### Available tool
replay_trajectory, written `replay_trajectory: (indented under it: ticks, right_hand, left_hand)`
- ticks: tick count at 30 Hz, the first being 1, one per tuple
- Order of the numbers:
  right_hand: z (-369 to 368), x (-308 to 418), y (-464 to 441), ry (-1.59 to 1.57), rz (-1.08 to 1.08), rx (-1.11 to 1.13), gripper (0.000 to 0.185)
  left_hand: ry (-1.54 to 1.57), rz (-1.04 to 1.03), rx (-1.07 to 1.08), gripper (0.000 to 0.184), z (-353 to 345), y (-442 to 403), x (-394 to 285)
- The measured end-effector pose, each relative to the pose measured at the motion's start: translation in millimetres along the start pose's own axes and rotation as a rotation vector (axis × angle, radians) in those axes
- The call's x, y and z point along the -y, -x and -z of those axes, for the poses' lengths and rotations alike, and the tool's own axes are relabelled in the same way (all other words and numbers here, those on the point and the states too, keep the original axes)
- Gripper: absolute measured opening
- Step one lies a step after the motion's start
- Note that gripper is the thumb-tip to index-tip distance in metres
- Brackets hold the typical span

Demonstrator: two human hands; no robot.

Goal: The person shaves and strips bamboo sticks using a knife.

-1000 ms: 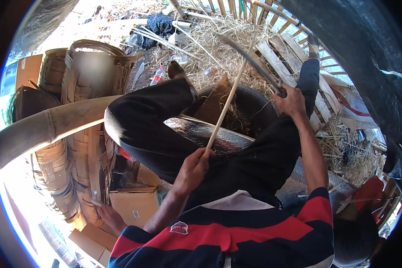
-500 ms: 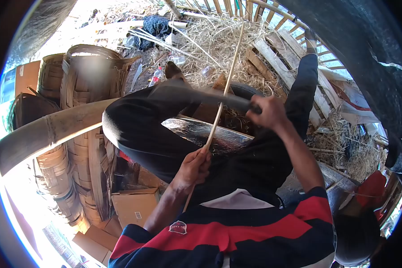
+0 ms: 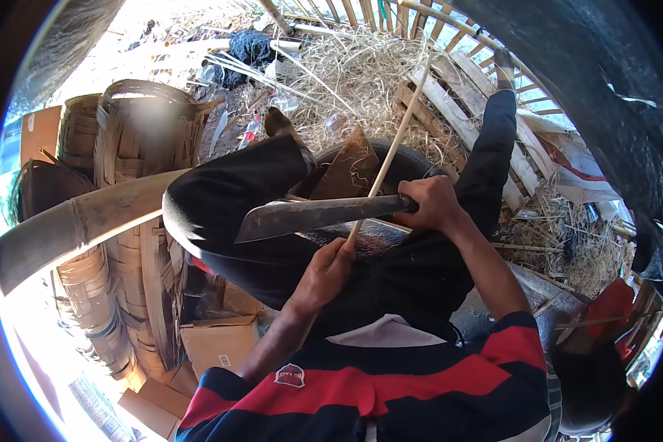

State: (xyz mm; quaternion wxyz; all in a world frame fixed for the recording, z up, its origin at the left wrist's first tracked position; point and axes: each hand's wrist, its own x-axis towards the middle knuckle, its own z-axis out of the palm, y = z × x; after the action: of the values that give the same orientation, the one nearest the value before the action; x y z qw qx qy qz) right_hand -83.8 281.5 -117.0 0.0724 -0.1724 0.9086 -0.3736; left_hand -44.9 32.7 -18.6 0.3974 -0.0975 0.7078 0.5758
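A thin pale stick (image 3: 399, 136) slants up and away from my left hand (image 3: 325, 274), whose fingers are closed round its lower end near my lap. My right hand (image 3: 429, 202) grips the dark handle of a large machete (image 3: 309, 216). The broad blade points left, lying across the stick just above my left hand; whether it touches the stick I cannot tell. Beneath the stick, between my legs, are a round dark tub (image 3: 405, 162) with a brown board (image 3: 350, 163) in it and a shiny silvery surface (image 3: 368, 239).
Woven bamboo baskets (image 3: 144, 140) and a thick curved bamboo pole (image 3: 88, 214) are on the left, above cardboard boxes (image 3: 217, 342). Shavings (image 3: 361, 66) and wooden planks (image 3: 449, 103) cover the ground ahead. Dark sheeting (image 3: 589, 81) hangs at the right.
The machete has swung from pointing up and away to lying leftward across the stick, as my right hand came inward. The stick shifted and tilts right again. A hand at lower left has gone from view.
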Motion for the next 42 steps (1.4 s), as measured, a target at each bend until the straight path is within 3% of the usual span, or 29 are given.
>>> replay_trajectory:
  ticks: [5,7,9,12,15,17,20,22,24,28,32,34,35,37,38,39,42]
  right_hand:
    - [9.3,-15.5,-1.1,0.013,-0.031,0.037,0.038]
    - [14.1,-41.0,-0.4,0.09,-0.136,-0.056,0.034]
    - [16.9,-79.4,-2.8,0.108,-0.373,-0.264,0.03]
    - [38.6,-86.8,-23.5,0.063,-0.55,-0.191,0.029]
    - [10.4,-56.9,-29.2,-0.054,-0.293,-0.231,0.03]
    - [15.0,-9.6,-33.3,-0.127,-0.185,-0.067,0.03]
    - [17.4,-5.8,-39.0,0.011,-0.007,0.033,0.032]
    - [9.2,-39.7,-39.2,0.049,-0.041,0.06,0.033]
    - [15.7,-71.8,-41.3,0.114,-0.293,-0.065,0.033]
    - [34.2,-116.9,-42.4,0.182,-0.526,-0.195,0.031]
    - [27.6,-60.1,-27.5,0.093,-0.392,-0.154,0.032]
    - [27.5,-31.1,-22.9,0.009,-0.219,0.095,0.036]
    - [29.2,-34.6,-19.8,-0.005,-0.245,0.09,0.036]
    - [31.0,-64.0,-19.2,0.132,-0.052,0.012,0.035]
    - [31.6,-85.7,-20.5,0.188,-0.135,-0.011,0.034]
    - [36.3,-98.3,-23.3,0.134,-0.367,-0.089,0.033]
    - [41.2,-148.0,-34.2,0.338,-0.62,-0.229,0.047]
  left_hand:
    - [0.211,0.167,0.025,0.026,6.1,9.0,-10.2]
    - [0.269,0.264,0.027,0.027,20.3,24.0,-21.3]
    - [0.314,0.387,0.019,0.027,30.1,37.8,-21.8]
    - [0.359,0.333,0.046,0.027,26.6,43.2,-9.5]
    - [0.274,0.286,0.001,0.028,16.6,27.7,-17.6]
    - [0.241,0.247,0.005,0.029,16.7,22.5,-13.4]
    - [0.112,0.183,-0.026,0.031,22.3,26.0,-10.0]
    - [0.021,0.155,-0.057,0.031,29.2,37.4,-8.4]
    - [-0.045,0.222,-0.116,0.031,36.2,43.1,-9.6]
    - [0.039,0.282,-0.063,0.031,34.9,55.7,-0.8]
    - [-0.051,0.159,-0.08,0.028,24.0,34.8,7.0]
    - [-0.128,0.102,-0.074,0.027,20.2,30.0,7.0]
    - [-0.148,0.103,-0.077,0.026,19.9,30.8,6.9]
    - [-0.211,0.138,-0.034,0.025,26.5,40.5,6.4]
    - [-0.17,0.156,-0.084,0.025,29.7,47.4,5.3]
    - [-0.114,0.152,-0.132,0.024,27.7,45.2,5.4]
    - [-0.045,0.135,-0.153,0.024,32.2,42.0,26.9]
